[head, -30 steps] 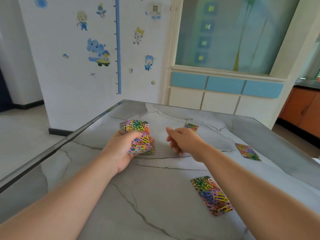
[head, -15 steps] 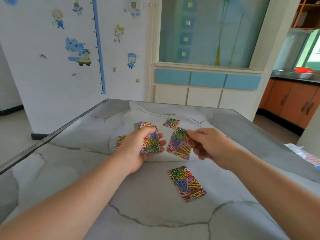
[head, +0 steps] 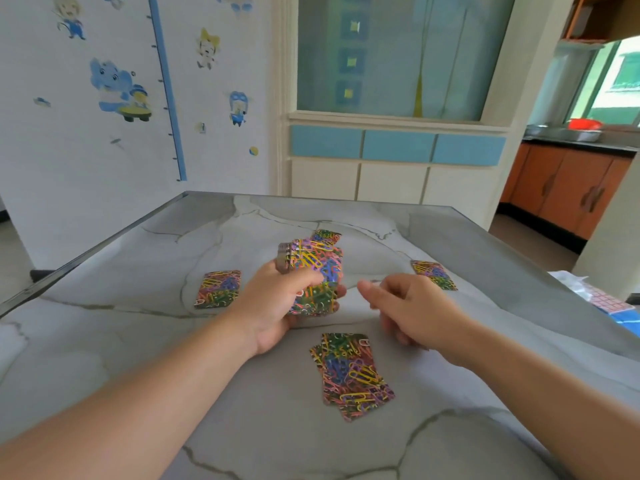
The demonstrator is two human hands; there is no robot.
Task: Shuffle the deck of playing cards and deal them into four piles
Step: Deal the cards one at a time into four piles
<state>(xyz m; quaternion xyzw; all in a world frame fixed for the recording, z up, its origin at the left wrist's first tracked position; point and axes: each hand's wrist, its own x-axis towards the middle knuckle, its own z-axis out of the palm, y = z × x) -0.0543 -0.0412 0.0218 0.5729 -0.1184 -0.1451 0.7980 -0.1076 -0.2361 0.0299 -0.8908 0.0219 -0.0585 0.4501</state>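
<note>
My left hand [head: 277,306] grips the deck [head: 313,275], whose backs show a bright paperclip pattern, above the middle of the grey marble table [head: 138,341]. My right hand [head: 412,313] hovers just right of the deck, fingers loosely curled, with nothing in it. Four piles lie around: a left pile [head: 217,289], a far pile [head: 325,234] partly hidden behind the deck, a right pile [head: 434,274], and a near pile [head: 353,375] of a few fanned cards.
The table's left edge [head: 86,254] runs diagonally, with a white sticker-covered wall behind it. A blue and red packet [head: 613,303] lies at the right edge. Orange kitchen cabinets [head: 568,192] stand at the far right.
The card my right hand held half a second ago is gone from it, the hand now empty by the deck. The near pile looks thicker and more fanned. The view has shifted.
</note>
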